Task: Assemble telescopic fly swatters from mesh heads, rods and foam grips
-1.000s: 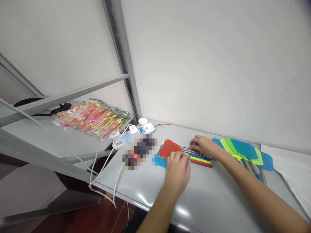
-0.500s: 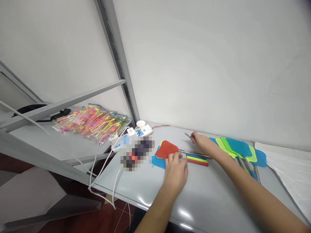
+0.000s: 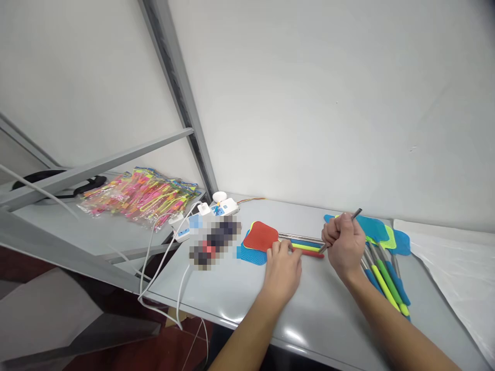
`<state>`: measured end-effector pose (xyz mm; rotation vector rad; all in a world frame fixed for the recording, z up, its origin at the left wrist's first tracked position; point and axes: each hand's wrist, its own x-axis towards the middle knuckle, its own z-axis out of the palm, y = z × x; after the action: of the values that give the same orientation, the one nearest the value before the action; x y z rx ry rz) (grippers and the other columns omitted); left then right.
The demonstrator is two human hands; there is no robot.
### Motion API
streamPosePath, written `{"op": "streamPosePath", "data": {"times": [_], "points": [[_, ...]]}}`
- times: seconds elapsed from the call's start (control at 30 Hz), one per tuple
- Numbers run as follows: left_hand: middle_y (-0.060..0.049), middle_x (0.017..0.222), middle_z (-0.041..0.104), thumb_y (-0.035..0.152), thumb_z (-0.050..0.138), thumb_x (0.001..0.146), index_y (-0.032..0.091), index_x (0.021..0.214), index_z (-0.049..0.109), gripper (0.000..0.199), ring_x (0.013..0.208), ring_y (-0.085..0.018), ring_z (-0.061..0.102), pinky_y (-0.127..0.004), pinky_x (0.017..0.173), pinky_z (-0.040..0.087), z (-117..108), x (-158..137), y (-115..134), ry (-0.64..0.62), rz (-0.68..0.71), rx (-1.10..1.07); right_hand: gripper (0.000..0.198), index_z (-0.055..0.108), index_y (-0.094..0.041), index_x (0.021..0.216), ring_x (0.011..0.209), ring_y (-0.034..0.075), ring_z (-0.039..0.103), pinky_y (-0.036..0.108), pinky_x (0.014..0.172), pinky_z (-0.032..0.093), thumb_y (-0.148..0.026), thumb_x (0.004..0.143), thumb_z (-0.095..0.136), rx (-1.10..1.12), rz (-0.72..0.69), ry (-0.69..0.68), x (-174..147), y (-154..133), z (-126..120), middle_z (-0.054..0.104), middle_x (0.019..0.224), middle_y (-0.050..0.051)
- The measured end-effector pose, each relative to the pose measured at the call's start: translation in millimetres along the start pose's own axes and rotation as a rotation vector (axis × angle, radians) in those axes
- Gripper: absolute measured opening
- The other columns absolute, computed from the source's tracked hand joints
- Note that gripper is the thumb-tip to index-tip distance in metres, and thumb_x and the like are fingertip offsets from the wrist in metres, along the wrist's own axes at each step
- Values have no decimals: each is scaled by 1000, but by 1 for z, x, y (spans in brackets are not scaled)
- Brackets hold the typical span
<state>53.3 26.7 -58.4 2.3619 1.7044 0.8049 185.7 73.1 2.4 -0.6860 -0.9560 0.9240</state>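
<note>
Several fly swatters with metal shafts lie stacked in front of me, a red swatter (image 3: 260, 235) on top and a blue swatter (image 3: 253, 256) below. Over the base of the red head, my left hand (image 3: 282, 268) is closed with bent fingers on the stack, hiding part of the shafts and handles. To its right my right hand (image 3: 345, 242) makes a fist around a slim metal rod (image 3: 357, 213), whose ends stick out at both sides. The lower end comes close to the red and yellow handles; whether it touches them I cannot tell.
A second pile of blue and green swatters (image 3: 392, 281) lies right of my right hand, beside a white sheet (image 3: 433, 242). At left are power strips (image 3: 226, 207), white cables (image 3: 180, 293), a blurred-out object (image 3: 216, 242) and bagged colourful items (image 3: 143, 198) on a shelf.
My right hand has come back from the rear of the table toward me and to the right, turning upright around the metal rod. My left hand stays on the swatters.
</note>
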Motion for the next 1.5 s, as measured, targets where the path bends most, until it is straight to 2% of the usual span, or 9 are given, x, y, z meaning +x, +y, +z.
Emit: {"op": "streamPosePath", "data": {"times": [0.13, 0.3, 0.4, 0.63, 0.77, 0.93, 1.03, 1.23, 1.5], "points": [[-7, 112, 53, 24, 55, 89, 21, 86, 61, 7, 101, -26, 45, -41, 81, 42, -3, -3, 0, -3, 18, 4, 45, 32, -22, 61, 39, 6, 19, 23, 36, 18, -47, 95, 48, 74, 57, 41, 0, -5, -6, 22, 50, -10], [-9, 123, 50, 26, 62, 86, 23, 106, 59, 20, 108, -30, 43, -48, 87, 40, -1, -7, -3, 20, 21, -21, 47, 34, -22, 60, 37, 6, 18, 23, 35, 18, -53, 93, 45, 161, 133, 82, 0, -8, -13, 23, 48, -10], [-10, 125, 51, 22, 64, 85, 22, 95, 61, 10, 112, -32, 43, -49, 87, 39, 2, -8, -5, 27, 40, -56, 50, 33, -22, 59, 36, 6, 18, 23, 35, 19, -58, 92, 43, 206, 186, 68, 0, -7, -19, 23, 47, -10], [-1, 89, 63, 26, 56, 93, 22, 94, 56, 5, 86, -19, 55, -36, 81, 41, -7, -9, -1, 48, 150, -199, 53, 34, -22, 60, 36, 6, 19, 23, 35, 19, -64, 90, 41, 227, 195, 97, 1, -8, -26, 24, 47, -10], [-4, 93, 64, 24, 56, 92, 20, 98, 55, 7, 88, -19, 55, -35, 83, 42, -8, -8, 1, 183, 168, -418, 53, 33, -22, 60, 37, 7, 18, 22, 35, 18, -65, 90, 41, 265, 214, 98, 0, -9, -22, 21, 47, -10], [-4, 88, 65, 20, 54, 92, 20, 98, 57, 7, 85, -19, 56, -33, 79, 44, -4, -7, 3, 95, 212, -480, 54, 32, -22, 60, 37, 7, 18, 22, 36, 18, -66, 90, 39, 311, 199, 90, -5, -24, -6, 20, 48, -10], [-4, 87, 63, 21, 55, 92, 20, 94, 59, 5, 85, -19, 54, -32, 79, 44, -2, -6, 5, 52, 236, -501, 53, 33, -22, 59, 37, 7, 18, 22, 37, 19, -63, 92, 38, 318, 157, 42, -10, -37, 6, 21, 48, -9], [-6, 90, 62, 23, 54, 92, 19, 98, 61, 9, 87, -20, 52, -34, 79, 45, 0, -4, 5, 34, 247, -537, 51, 36, -21, 59, 40, 7, 20, 22, 40, 18, -58, 92, 47, 254, 175, -191, -21, -42, 16, 25, 48, -8], [-6, 87, 59, 27, 50, 95, 19, 88, 59, 14, 86, -20, 51, -34, 79, 44, -3, -5, 6, -27, 230, -483, 48, 39, -21, 60, 41, 7, 18, 23, 40, 17, -55, 93, 45, 231, 198, -238, -19, -41, 17, 24, 48, -8]]}}
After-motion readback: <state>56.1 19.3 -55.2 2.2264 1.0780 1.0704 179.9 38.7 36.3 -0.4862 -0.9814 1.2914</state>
